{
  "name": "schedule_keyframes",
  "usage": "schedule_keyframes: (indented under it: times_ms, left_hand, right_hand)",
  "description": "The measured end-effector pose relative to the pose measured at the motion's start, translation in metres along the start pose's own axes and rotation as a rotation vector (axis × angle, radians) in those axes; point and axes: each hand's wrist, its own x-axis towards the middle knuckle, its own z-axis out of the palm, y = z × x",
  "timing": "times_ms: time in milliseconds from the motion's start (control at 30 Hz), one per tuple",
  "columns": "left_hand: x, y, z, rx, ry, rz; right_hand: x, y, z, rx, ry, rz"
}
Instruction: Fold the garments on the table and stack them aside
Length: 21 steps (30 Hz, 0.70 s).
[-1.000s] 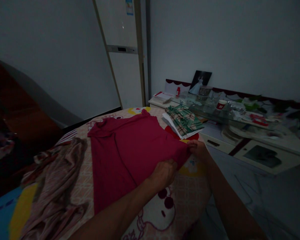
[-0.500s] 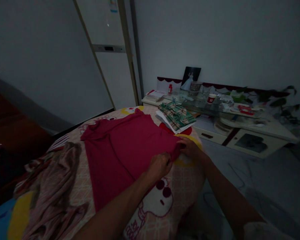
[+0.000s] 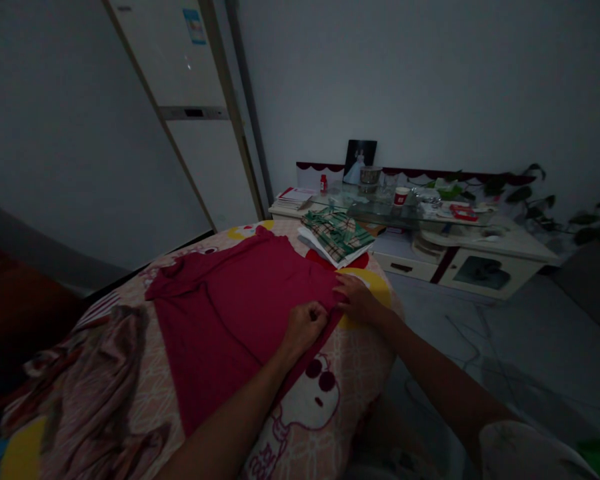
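Note:
A dark red shirt (image 3: 250, 300) lies spread over a round, soft surface with a patterned cover. My left hand (image 3: 305, 327) rests at the shirt's near right part, fingers curled and closed on the cloth; the fingertips are hidden. Just right of it, my right hand (image 3: 357, 299) has its bent fingers on the edge of the shirt's sleeve, closed on the fabric. Beyond the shirt sits a folded green plaid garment (image 3: 337, 230) on top of a white folded cloth (image 3: 316, 241).
Crumpled brownish-pink clothing (image 3: 103, 380) lies left on the patterned cover (image 3: 360, 373). Behind stands a low white cabinet (image 3: 510, 273) with a paper cup (image 3: 401, 196), a framed photo (image 3: 359, 161) and papers (image 3: 294, 198). A tall white appliance (image 3: 210, 167) stands at the back left.
The view has turned slightly right. My left hand has shifted back from the sleeve's end onto the shirt's body, and the sleeve lies flatter, tucked inward, under my right hand.

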Motion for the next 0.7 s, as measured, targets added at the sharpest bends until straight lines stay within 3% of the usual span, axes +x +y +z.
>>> schedule_keyframes:
  times_ms: [100, 233, 467, 567, 700]
  left_hand:
    - [-0.001, 0.0, 0.001, -0.001, -0.027, -0.002]
    - [-0.001, 0.0, 0.0, 0.055, -0.04, 0.031]
    - [-0.003, 0.004, -0.001, 0.214, -0.1, 0.255]
    - [-0.003, 0.002, 0.001, 0.263, -0.154, 0.353]
    - [-0.003, -0.007, 0.003, 0.357, -0.186, 0.382]
  right_hand:
    - [0.007, -0.007, -0.003, -0.163, -0.017, 0.079]
    - [0.012, 0.003, -0.017, -0.29, -0.056, 0.284]
    - [0.01, 0.021, -0.034, -0.349, -0.064, 0.565]
    - [0.009, 0.022, -0.037, -0.343, -0.104, 0.586]
    - [0.013, 0.028, -0.049, -0.279, -0.183, 0.573]
